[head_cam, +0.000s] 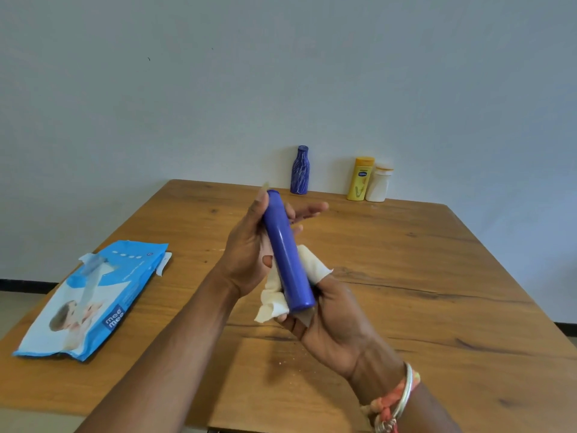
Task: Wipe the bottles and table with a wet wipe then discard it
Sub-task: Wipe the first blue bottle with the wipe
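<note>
Bottle-wiping in progress. Holding the plain blue bottle off the bench, tilted, with one end pointing up and away and the other end toward the body. Gripping its upper half with the left hand, thumb lying on the near side and fingers reaching round behind, apparently for steadying and turning it. Closing the right hand round the lower half with the wet wipe sandwiched between fingers and barrel, probably so as to be rubbing most of the way round at once. Letting a crumpled corner of the wipe hang out just below the left palm. Holding the bottle clear of the wood, most likely for reaching every side without dragging it.

Noting, well beyond the left fingertips and against the wall, a patterned blue bottle standing upright. Noting also, further right, a yellow bottle and a white bottle standing close together, touching or nearly so. Not telling whether those are wiped or waiting.

Noting, well off to the left of the left forearm, the wipes pack lying flat with its flap peeled up, presumably the source of the wipe.

Judging the bottle stage as under way, with bench wiping and discarding not yet done.
</note>
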